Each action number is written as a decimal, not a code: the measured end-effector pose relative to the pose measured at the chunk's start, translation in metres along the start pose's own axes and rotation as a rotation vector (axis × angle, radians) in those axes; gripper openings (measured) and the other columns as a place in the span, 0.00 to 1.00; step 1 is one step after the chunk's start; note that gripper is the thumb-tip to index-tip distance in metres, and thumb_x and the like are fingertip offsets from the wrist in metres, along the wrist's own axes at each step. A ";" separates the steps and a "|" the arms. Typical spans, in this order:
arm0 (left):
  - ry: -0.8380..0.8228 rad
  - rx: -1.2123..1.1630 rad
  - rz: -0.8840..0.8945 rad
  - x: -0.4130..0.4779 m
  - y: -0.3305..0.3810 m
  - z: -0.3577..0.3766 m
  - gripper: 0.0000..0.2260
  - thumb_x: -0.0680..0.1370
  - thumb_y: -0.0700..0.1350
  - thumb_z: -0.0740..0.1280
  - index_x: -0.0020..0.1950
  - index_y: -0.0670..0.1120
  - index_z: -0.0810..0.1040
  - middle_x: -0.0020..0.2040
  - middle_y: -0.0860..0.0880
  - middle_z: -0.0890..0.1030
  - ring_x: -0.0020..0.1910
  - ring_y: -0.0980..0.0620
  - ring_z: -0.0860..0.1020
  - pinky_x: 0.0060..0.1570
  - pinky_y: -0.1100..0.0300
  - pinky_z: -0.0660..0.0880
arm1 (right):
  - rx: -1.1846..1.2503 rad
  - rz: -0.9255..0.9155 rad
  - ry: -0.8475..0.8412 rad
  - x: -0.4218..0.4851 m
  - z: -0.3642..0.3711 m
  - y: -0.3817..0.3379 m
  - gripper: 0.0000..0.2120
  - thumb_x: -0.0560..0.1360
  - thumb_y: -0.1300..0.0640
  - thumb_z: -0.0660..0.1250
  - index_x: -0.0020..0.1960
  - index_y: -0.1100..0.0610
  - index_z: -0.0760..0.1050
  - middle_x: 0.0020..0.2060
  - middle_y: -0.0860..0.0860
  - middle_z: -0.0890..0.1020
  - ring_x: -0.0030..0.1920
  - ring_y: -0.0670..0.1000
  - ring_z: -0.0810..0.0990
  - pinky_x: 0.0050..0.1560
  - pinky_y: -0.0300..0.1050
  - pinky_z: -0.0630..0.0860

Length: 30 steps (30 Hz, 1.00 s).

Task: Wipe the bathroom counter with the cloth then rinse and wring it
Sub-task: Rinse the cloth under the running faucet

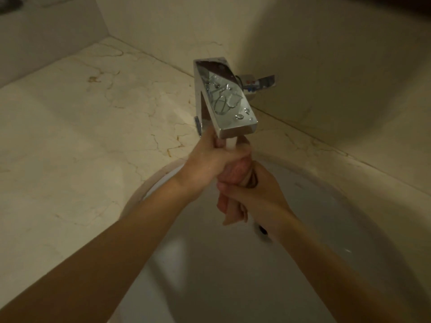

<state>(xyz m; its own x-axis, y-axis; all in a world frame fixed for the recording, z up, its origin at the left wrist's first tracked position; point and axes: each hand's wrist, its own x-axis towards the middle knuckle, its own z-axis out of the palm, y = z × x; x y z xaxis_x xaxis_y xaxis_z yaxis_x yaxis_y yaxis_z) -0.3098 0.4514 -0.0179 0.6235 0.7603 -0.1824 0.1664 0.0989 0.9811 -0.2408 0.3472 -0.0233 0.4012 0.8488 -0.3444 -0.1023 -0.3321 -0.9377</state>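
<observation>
Centre frame, over the basin [326,206], I see my left hand [210,159] and right hand [258,194] both clenched around the twisted cloth [235,170] under the faucet [224,99]. Wringing, I judge; next, a harder opposite twist.

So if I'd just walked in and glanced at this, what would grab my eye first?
Probably the two hands in the middle: the left hand and right hand both gripping a twisted pinkish cloth over the white sink. Just above them juts a shiny square chrome faucet, beaded with water drops, rising from the veined marble counter.
</observation>
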 end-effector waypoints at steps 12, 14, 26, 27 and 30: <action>-0.184 -0.342 -0.087 -0.019 -0.015 -0.007 0.15 0.73 0.48 0.67 0.57 0.42 0.77 0.52 0.38 0.81 0.52 0.41 0.80 0.51 0.52 0.77 | 0.284 0.042 -0.066 0.005 -0.004 0.012 0.29 0.72 0.42 0.64 0.54 0.69 0.72 0.36 0.64 0.80 0.30 0.56 0.80 0.29 0.45 0.73; -0.057 -0.301 -0.067 -0.020 -0.013 0.000 0.09 0.73 0.45 0.69 0.52 0.45 0.78 0.47 0.47 0.83 0.49 0.50 0.82 0.51 0.56 0.78 | 0.307 0.133 0.016 0.007 -0.002 0.018 0.27 0.72 0.41 0.63 0.58 0.63 0.74 0.48 0.59 0.83 0.45 0.56 0.83 0.40 0.48 0.78; -0.202 -0.078 0.096 -0.019 -0.012 -0.014 0.15 0.71 0.41 0.71 0.52 0.34 0.76 0.45 0.37 0.82 0.43 0.44 0.81 0.42 0.54 0.78 | 0.095 -0.073 0.354 -0.003 -0.003 0.007 0.15 0.81 0.54 0.55 0.46 0.59 0.78 0.36 0.61 0.83 0.33 0.63 0.83 0.33 0.57 0.80; -0.214 -0.072 0.121 -0.020 -0.012 -0.014 0.11 0.73 0.39 0.70 0.50 0.32 0.76 0.42 0.38 0.82 0.40 0.46 0.81 0.40 0.59 0.78 | 0.079 -0.100 0.366 -0.003 -0.004 0.007 0.15 0.80 0.55 0.55 0.46 0.57 0.79 0.37 0.59 0.84 0.36 0.59 0.83 0.36 0.56 0.81; -0.061 -0.065 0.095 -0.023 -0.013 -0.009 0.14 0.70 0.44 0.73 0.52 0.41 0.77 0.41 0.50 0.83 0.40 0.57 0.82 0.39 0.66 0.75 | 0.082 -0.149 0.401 -0.001 -0.008 0.009 0.15 0.80 0.57 0.55 0.49 0.52 0.81 0.43 0.52 0.85 0.45 0.50 0.83 0.47 0.49 0.79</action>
<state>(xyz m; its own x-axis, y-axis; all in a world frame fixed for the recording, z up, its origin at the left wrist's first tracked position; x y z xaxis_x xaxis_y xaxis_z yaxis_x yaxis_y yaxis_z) -0.3331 0.4388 -0.0262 0.6796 0.7281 -0.0898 0.0555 0.0710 0.9959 -0.2346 0.3404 -0.0312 0.7373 0.6525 -0.1752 -0.0822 -0.1707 -0.9819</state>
